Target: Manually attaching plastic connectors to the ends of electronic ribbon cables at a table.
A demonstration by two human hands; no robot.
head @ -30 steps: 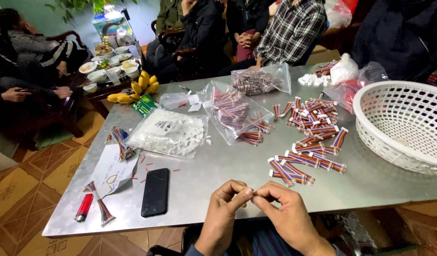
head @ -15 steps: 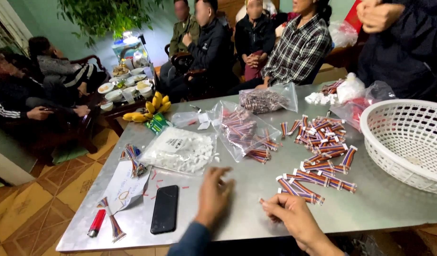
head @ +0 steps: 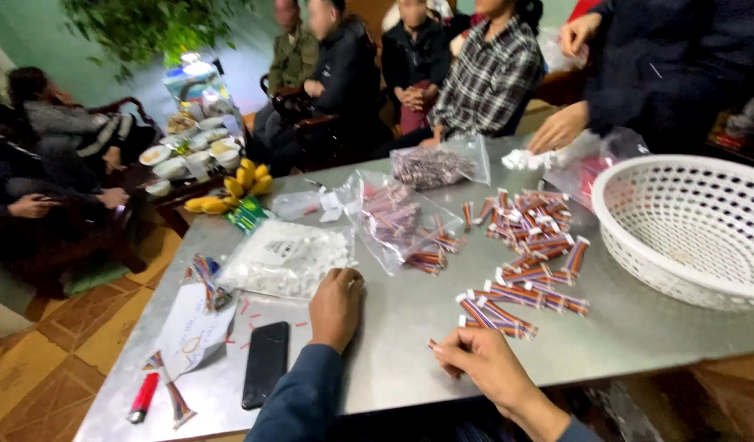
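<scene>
My left hand (head: pixel 336 307) reaches across the metal table (head: pixel 410 327), its fingers at the edge of a clear bag of small white pieces (head: pixel 287 258); whether it grips anything is hidden. Closer to me, my right hand (head: pixel 475 360) pinches a small striped tube by its end, near the table's front edge. A pile of red, white and blue striped tubes (head: pixel 524 262) lies just beyond my right hand. An open clear bag with more striped tubes (head: pixel 401 225) rests in the middle of the table.
A white perforated basket (head: pixel 680 229) stands at the right. A black phone (head: pixel 265 375), a red lighter (head: pixel 142 397) and a paper sheet (head: pixel 193 327) lie at the front left. Several people sit behind the table; another person's hand (head: pixel 561 127) rests at the far edge.
My hands were together at the front edge; now they are apart. The left has reached forward to the bag of white pieces while the right stays low with a tube.
</scene>
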